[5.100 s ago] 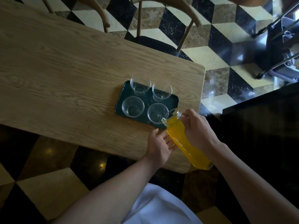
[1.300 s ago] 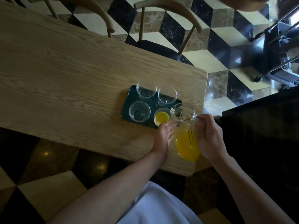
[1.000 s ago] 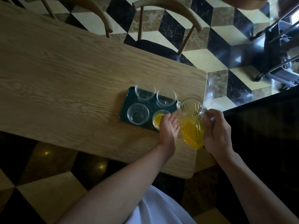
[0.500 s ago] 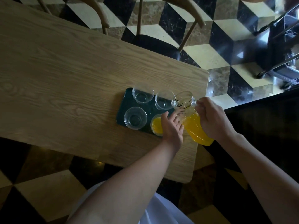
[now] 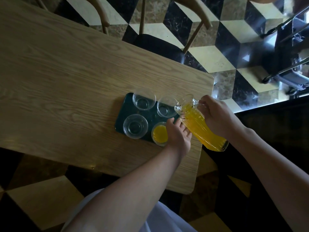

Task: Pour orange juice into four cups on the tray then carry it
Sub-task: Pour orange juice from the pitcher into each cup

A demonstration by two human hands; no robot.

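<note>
Orange juice jug tipped over far-right cup

Right hand grips the handle of the ribbed glass jug, tilted with its spout over the far-right cup. Left hand, fingers fairly straight, supports the jug's underside. Dark green tray sits on the wooden table near its right end, with 4 clear cups. Near-right cup holds juice; near-left cup and far-left cup look empty. Cannot tell if juice is flowing.
</note>
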